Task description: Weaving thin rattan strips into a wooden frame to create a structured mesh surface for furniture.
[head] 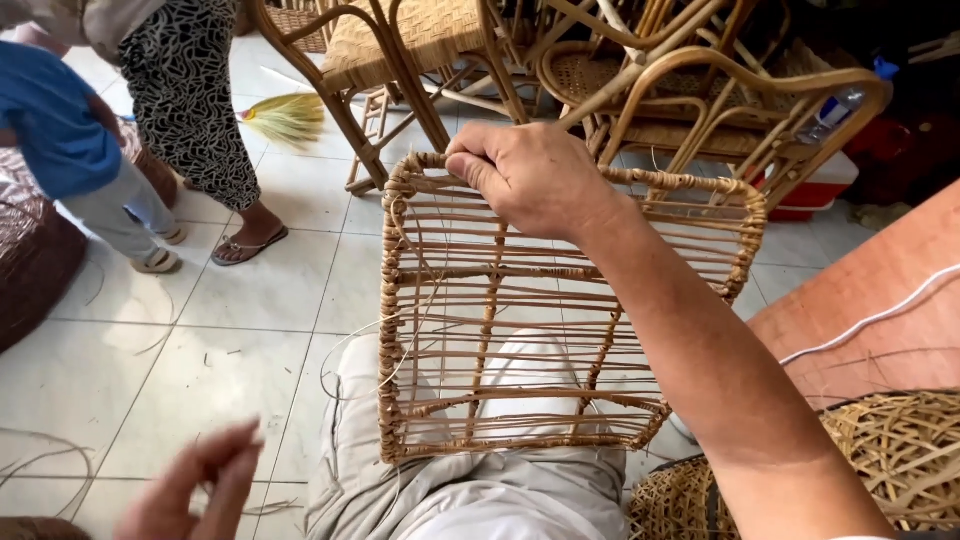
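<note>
A: Rattan, all of it. The chairs [600, 80] stacked at twelve o'clock are the biggest thing before you, bare frames with woven seats, filling the top of your view.

B: And the piece you are working?

A: The open rattan frame [560, 330] stands at centre, its lower edge propped on your lap [470, 500], its thin horizontal strands strung between wrapped uprights. Your right hand [525, 180] is clenched over the top rail at twelve o'clock of the frame, fingers curled round it.

B: Your left hand?

A: Left hand [200, 485] sits low at seven o'clock, blurred, well apart from the frame, fingers pinched together; whether they have a strand, I cannot tell.

B: Around you?

A: Two people [150, 110] stand on the tiled floor [250, 330] at ten o'clock. A woven basket [900, 460] lies at four o'clock, a broom [285, 115] at eleven. Loose thin strands [50, 455] trail on the tiles at eight o'clock.
</note>
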